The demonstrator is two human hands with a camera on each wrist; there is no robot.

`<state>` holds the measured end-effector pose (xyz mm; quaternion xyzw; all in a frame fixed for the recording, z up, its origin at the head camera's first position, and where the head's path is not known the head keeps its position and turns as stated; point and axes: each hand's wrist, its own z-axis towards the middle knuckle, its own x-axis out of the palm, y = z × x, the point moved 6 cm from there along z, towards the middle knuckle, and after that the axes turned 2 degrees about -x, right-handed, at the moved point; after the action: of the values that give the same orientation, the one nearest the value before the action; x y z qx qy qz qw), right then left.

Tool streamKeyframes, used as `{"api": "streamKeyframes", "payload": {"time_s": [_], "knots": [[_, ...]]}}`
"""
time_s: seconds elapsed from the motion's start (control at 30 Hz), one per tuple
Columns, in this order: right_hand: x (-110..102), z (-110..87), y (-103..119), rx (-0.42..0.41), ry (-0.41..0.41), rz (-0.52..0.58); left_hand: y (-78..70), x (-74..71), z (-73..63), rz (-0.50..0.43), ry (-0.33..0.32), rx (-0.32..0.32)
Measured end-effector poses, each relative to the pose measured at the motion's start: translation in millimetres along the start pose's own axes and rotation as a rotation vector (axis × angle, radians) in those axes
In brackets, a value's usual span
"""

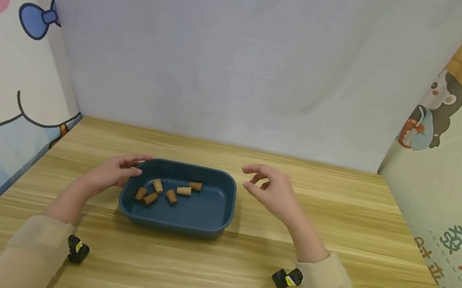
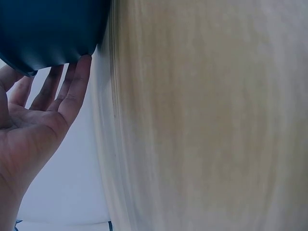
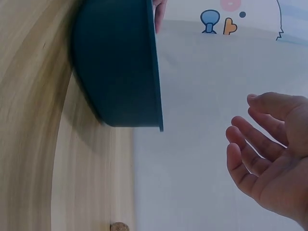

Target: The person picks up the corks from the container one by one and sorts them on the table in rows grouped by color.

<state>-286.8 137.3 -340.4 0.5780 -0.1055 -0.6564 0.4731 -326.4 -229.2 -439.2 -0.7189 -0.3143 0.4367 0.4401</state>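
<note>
A dark blue rectangular bin stands on the wooden table, with several tapered corks lying loose inside, mostly in its left half. At its left end, my left hand holds the rim, thumb over the edge. From the left wrist view, the fingers of the left hand reach up against the outer wall of the bin. My right hand hovers off the bin's right end, holding nothing. Its fingers are loosely bent and the thumb stands apart from them, as the right hand also shows in the right wrist view.
One more cork shows on the table at the bottom of the right wrist view. A pale cloth hangs behind the table. Printed cartoon sheets flank it on both sides. Each wrist carries a small black camera.
</note>
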Motion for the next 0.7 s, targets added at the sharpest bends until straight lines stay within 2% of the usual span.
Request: {"api": "streamKeyframes", "payload": {"time_s": [0.17,0.7], "knots": [[13.6,2.7,10.9,-0.054,0.005,0.032,0.8,-0.2,0.1,-0.009,0.004,0.005],[58.9,16.7,22.7,-0.073,0.033,0.079,2.0,-1.2,0.0,0.011,0.001,0.002]]}}
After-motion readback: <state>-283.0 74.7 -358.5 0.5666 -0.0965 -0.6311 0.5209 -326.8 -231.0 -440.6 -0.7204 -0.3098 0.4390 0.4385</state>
